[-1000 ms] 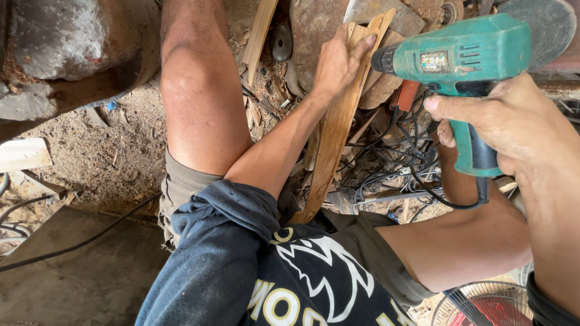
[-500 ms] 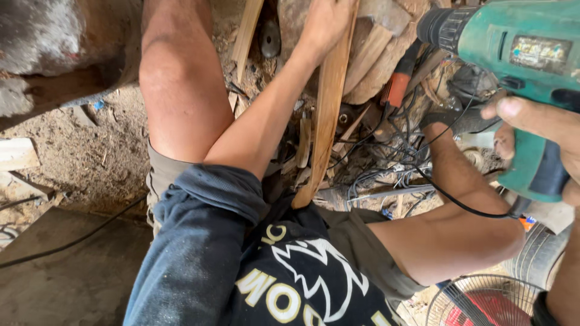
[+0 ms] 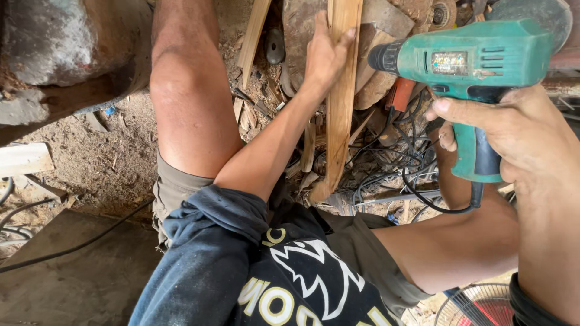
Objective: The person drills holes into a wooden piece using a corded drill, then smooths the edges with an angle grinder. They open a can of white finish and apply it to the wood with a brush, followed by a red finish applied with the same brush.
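gripping a wooden strip [image 3: 341, 102] upright, left hand [image 3: 323, 57]; drill [image 3: 468, 66] beside it.

The scene is lit by soft, even daylight; no single source is seen, and no hard shadows are cast. Deeper shade is found under the dark slab at the lower left and among the tangled cables [image 3: 386, 163]. Mild glare is caught on the green drill [image 3: 477, 66] and along the pale wooden slat [image 3: 339, 102]. Focus is held across most of the frame, though the forearm at the right edge is rendered slightly soft. Some wide-angle stretching is noticed toward the corners.
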Available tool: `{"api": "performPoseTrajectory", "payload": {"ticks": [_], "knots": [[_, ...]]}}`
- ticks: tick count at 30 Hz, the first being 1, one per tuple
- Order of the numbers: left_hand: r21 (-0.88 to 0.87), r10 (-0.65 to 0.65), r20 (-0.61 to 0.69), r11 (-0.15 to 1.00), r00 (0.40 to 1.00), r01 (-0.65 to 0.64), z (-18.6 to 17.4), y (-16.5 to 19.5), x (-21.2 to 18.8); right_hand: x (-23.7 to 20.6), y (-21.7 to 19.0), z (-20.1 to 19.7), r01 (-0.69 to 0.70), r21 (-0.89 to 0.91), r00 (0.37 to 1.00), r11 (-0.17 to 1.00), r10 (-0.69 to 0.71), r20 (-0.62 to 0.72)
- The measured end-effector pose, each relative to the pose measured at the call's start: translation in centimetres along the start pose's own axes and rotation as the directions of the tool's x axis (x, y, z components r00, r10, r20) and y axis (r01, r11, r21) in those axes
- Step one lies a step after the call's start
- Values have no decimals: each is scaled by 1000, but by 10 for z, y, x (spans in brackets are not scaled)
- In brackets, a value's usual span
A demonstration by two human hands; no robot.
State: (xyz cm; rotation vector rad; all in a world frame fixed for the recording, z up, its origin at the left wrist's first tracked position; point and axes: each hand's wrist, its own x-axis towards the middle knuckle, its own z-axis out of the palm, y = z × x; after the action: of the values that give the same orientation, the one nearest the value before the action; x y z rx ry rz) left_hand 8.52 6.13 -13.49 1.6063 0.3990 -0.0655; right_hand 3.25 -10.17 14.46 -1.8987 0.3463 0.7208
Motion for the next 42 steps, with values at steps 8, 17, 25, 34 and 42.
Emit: {"api": "performPoseTrajectory", "payload": {"ticks": [8, 17, 25, 34, 42], "knots": [[-34, 101, -19, 994, 995, -102, 2, -9, -2, 21, -9, -1, 5, -45, 999, 999, -4, 34], [42, 19, 22, 999, 1000, -20, 2, -6, -2, 25, -10, 0, -41, -73, 999, 996, 40, -14], [47, 11, 34, 999, 999, -13, 0, -4, 0, 30, -12, 0, -40, -50, 999, 998, 40, -13], [52, 19, 20, 998, 1000, -20, 1, -9, -2, 28, -14, 4, -65, -134, 997, 989, 58, -55], [47, 21, 22, 999, 1000, -22, 2, -10, -3, 28, -17, 5, -72, -141, 996, 987, 63, -68]]}}
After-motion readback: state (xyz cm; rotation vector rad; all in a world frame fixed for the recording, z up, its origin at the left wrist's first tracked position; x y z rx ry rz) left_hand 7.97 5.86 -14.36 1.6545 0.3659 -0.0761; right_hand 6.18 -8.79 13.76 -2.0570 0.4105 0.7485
